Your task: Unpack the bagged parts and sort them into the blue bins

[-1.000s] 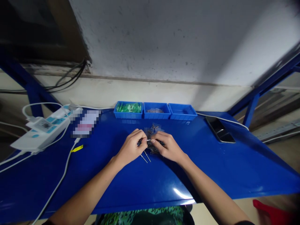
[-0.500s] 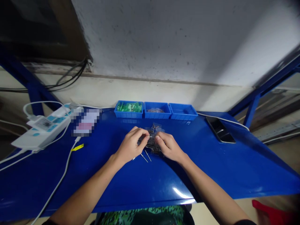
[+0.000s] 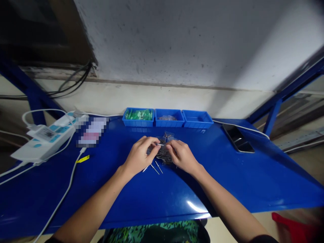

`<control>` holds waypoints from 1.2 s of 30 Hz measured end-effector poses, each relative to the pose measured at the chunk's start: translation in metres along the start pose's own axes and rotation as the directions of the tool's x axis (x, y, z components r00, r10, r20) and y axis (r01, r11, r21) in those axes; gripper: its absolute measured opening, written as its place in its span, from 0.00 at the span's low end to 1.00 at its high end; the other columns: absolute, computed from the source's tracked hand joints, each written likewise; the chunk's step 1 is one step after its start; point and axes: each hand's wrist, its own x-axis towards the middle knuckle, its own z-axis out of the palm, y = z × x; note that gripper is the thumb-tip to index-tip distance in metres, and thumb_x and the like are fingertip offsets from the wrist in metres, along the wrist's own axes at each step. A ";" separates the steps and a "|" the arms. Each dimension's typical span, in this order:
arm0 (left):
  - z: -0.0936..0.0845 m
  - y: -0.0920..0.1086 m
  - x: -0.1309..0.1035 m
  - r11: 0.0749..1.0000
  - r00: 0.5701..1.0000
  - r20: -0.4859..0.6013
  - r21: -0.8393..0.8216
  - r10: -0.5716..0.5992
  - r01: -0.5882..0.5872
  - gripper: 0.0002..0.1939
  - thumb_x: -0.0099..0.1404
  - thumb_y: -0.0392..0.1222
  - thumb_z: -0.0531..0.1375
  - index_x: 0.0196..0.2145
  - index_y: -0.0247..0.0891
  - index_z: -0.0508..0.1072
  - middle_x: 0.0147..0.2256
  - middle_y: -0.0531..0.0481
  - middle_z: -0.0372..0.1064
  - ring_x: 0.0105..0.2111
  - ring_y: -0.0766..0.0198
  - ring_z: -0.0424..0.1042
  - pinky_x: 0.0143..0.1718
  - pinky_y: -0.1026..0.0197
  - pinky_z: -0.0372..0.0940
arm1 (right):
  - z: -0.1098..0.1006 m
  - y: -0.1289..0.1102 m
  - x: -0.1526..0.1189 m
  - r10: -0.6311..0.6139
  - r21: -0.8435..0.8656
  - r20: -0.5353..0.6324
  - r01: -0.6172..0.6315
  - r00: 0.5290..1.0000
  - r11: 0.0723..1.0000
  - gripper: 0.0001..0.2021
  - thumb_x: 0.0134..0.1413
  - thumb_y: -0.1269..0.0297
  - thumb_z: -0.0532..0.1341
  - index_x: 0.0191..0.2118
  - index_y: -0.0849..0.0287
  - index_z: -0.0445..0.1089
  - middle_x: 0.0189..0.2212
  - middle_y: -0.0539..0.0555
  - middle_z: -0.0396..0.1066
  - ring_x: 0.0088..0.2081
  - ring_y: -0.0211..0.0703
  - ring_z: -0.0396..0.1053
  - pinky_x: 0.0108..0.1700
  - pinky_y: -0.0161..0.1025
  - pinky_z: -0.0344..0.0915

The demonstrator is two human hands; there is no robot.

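Note:
My left hand (image 3: pixel 143 153) pinches a slim silvery blind rivet (image 3: pixel 160 144) between thumb and forefinger, its end pointing right. Close by on the right, my right hand (image 3: pixel 182 156) has its thumb and fingertips pressed together; whatever they hold is hidden. Beneath both hands lies a pile of dark and silvery rivets (image 3: pixel 164 156), partly covered by my fingers. Clear plastic bags (image 3: pixel 169 135) show at the back of the pile. Several loose rivets (image 3: pixel 155 169) rest on the blue tabletop just in front of my left hand.
Three blue bins stand along the wall: one with green packets (image 3: pixel 139 115), one with small clear packets (image 3: pixel 167 118), and a right-hand bin (image 3: pixel 197 117). A phone (image 3: pixel 238 138) lies at right. A power strip (image 3: pixel 48 138) and white cable (image 3: pixel 66 194) occupy the left.
My hands have drawn slightly apart, and the rivet in my left fingers now shows more clearly. The view has shifted a little.

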 end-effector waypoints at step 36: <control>-0.006 -0.009 0.005 0.987 0.970 0.214 0.137 -0.112 0.084 0.18 0.69 0.44 0.47 0.23 0.38 0.63 0.22 0.53 0.64 0.23 0.66 0.65 0.27 0.64 0.57 | -0.012 -0.008 0.002 -0.134 -0.206 0.059 0.143 0.989 0.968 0.13 0.62 0.64 0.47 0.28 0.58 0.61 0.23 0.52 0.65 0.26 0.39 0.60 0.32 0.38 0.52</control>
